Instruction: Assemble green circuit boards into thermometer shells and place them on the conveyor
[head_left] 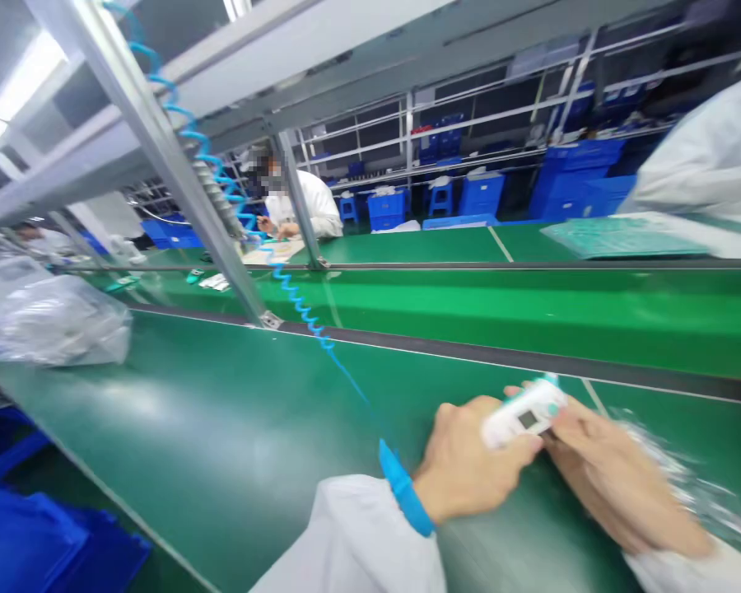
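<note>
Gripping a white handheld electronic device (514,420), the left hand (469,461) is curling its fingers around the near edge, while the right hand (623,486) is closing its fingers over the far end. Both sets of fingers are clamped on the casing, leaving its small dark display (527,420) showing between them. Whether the device is touching the green bench mat (179,403) below the fingers cannot be told. Crinkled clear plastic film (673,469) is lying just beyond the right fingers, and it could slide into the grip and make the smooth casing slip. A loosened hold could also be dropping the device onto the mat. The teal button (552,409), sitting near the right fingertips, risks being pressed by accident under that pressure. Behind the left fingers, a blue coiled cord (302,305) is running from the wrist strap (403,487), and a wide swing of the left arm could be snagging it on the metal upright (160,156).
</note>
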The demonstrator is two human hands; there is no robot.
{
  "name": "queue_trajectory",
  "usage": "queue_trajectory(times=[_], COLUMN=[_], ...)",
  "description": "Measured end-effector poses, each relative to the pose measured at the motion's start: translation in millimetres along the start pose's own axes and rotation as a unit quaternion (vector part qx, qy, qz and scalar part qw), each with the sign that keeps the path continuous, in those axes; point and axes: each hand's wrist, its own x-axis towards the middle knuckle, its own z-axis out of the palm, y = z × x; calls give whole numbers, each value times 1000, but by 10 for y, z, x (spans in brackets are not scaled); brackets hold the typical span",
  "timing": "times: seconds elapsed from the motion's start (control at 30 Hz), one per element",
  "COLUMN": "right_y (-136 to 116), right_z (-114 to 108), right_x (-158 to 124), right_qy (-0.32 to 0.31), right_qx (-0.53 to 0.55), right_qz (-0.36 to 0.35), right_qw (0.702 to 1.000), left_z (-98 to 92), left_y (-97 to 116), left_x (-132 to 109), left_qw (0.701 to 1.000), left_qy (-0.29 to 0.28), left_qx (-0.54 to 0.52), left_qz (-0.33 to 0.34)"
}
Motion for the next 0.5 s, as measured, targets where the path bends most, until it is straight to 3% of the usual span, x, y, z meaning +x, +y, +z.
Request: queue_trajectory(times=[0.07,0.13,0.2,0.27,0.33,0.4,0.5], right_y=[-43,-76,-88,-70,-11,80,208], right_z=[48,93,107,73,7,-58,-101], right_x=[-11,-15,-14,-2,32,89,178], right_qy=[-13,-14,2,55,127,162,144], right_qx=[75,115,77,-22,-156,-260,-332], right_qz=[46,74,61,14,-46,-70,-49], right_qw=[996,991,995,998,978,949,931], left_z=[-44,-72,-83,-103,-166,-287,-537], left_y=[-2,-21,-52,-98,-165,-246,-336], left_x=[44,103,161,212,268,350,586], left_qw=[985,942,910,902,901,913,940], left_qy=[-82,-153,-162,-102,-7,71,109], left_qx=[-143,-272,-356,-410,-431,-397,-300], left_qz=[-52,-122,-136,-91,-51,-61,-118])
